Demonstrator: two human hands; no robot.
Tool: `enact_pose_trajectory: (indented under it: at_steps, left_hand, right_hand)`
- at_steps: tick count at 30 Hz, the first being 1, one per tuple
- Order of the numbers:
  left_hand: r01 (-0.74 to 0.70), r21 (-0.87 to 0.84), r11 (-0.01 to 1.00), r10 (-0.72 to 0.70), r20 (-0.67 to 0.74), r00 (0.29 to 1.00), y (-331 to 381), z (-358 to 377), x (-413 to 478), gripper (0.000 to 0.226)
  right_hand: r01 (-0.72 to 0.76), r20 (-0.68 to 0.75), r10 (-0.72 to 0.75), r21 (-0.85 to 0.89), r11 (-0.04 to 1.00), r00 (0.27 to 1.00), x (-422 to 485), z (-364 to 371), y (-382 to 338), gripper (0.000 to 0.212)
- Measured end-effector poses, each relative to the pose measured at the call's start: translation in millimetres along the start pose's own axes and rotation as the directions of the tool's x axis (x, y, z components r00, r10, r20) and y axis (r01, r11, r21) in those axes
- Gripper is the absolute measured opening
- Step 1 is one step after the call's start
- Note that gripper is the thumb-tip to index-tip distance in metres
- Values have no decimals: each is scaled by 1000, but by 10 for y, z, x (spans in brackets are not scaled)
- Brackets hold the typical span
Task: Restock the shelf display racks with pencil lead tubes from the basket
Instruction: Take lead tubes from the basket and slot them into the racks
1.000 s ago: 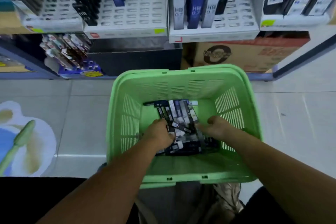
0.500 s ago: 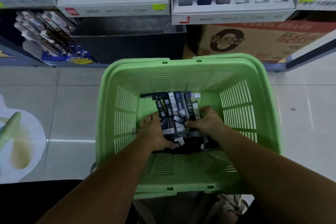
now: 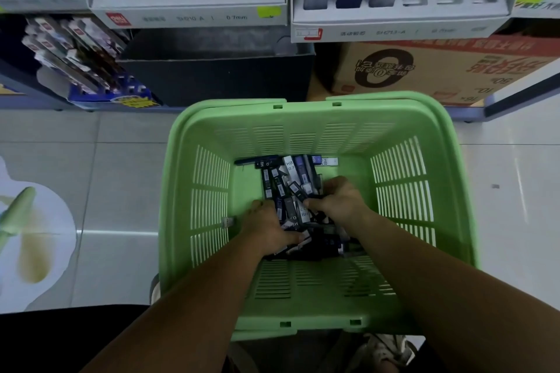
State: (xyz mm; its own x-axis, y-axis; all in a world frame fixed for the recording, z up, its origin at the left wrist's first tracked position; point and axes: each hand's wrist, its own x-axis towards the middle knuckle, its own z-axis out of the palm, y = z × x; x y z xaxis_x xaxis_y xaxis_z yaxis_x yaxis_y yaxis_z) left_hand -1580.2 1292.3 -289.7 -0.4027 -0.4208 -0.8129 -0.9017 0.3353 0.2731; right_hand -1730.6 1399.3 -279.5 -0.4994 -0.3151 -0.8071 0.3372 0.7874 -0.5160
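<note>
Pale floor tiles (image 3: 121,191) run under the shelving, and the green basket (image 3: 424,130) sits on them right in front of the person, its far rim just short of the black bin (image 3: 212,76) and the cardboard box (image 3: 439,70). Compared with a second ago the view has dipped and drawn nearer, so only the lower edges of the left rack (image 3: 194,12) and the right rack (image 3: 394,21) show along the top. The hands have closed in on each other since then. The pencil lead tubes (image 3: 291,179) lie in a loose heap in the middle of the basket floor, a few flat against the far wall. The left hand (image 3: 266,230), which lay spread on the heap half a second ago, now has its fingers curled down into the near side, tubes poking out beneath them. The right hand (image 3: 339,203) has barely moved and grips a bunch, thumb pressed against fingers over the tubes; how many each holds I cannot tell. Bare green floor rings the heap on the left, right and near sides, with the slotted walls standing well clear of both wrists. Both racks show open slots, the left one mostly bare.
</note>
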Motion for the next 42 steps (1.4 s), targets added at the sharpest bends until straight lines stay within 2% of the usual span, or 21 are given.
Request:
enact_pose_trajectory:
  at_steps: [4,9,10,12,14,15,19,20,25,27,29,31,35,38,39,40,42]
  left_hand:
    - [-27,74,997,26,14,1000,13,8,-46,128]
    - [-45,-63,997,47,28,999,-1,-9,-87,126]
    - [-47,-103,994,50,28,998,-21,-17,-80,119]
    - [-53,-195,979,60,34,998,-67,-40,-60,83]
    - [-60,-208,976,72,48,996,-82,-76,-69,45]
    - [-66,-180,981,76,48,996,-89,-84,-70,36]
    - [-91,-89,992,95,43,995,-93,-63,-95,43]
    - [-99,-99,990,103,38,994,-90,-63,-99,43]
    - [-94,-207,974,84,-59,995,-45,-158,-116,51]
    - [-68,-275,959,47,-81,996,-14,-199,-139,54]
    - [-43,-350,936,9,-99,995,16,-230,-154,42]
    - [-24,-400,916,-27,-121,992,31,-266,-164,30]
    - [-3,-511,859,-59,-105,993,78,-360,-197,58]
    - [-45,-591,806,-11,-92,996,207,-523,-386,82]
    - [-59,-609,791,7,-86,996,256,-588,-458,84]
    - [-69,-627,776,25,-78,997,301,-660,-522,78]
    - [-89,-696,713,77,-49,996,388,-820,-663,39]
  right_hand:
    - [23,48,-19,-93,995,999,18,31,4,59]
    - [77,119,-56,-178,981,991,36,62,-24,33]
    - [82,124,-62,-169,982,990,32,52,-29,29]
    - [76,137,-56,-151,986,989,43,22,-16,24]
    - [65,150,-44,-140,988,988,35,-13,-20,20]
    - [64,148,-43,-139,988,988,37,-26,-15,18]
    - [65,88,-59,-70,995,994,20,-84,-22,14]
    - [64,79,-61,-39,997,995,4,-106,-36,11]
    - [15,99,-14,-10,1000,995,-12,-185,-96,35]
    - [-4,100,-1,51,999,995,-18,-196,-119,33]
    - [2,80,-10,97,995,997,-54,-216,-146,29]
    - [4,64,-11,111,994,998,-76,-234,-158,40]
    - [22,124,-37,122,992,992,-166,-297,-234,56]
    - [40,169,-61,126,991,984,-267,-330,-366,58]
    - [43,187,-68,132,990,980,-312,-333,-422,58]
    - [41,212,-73,150,988,975,-358,-331,-483,57]
    - [45,271,-97,190,981,958,-502,-337,-622,48]
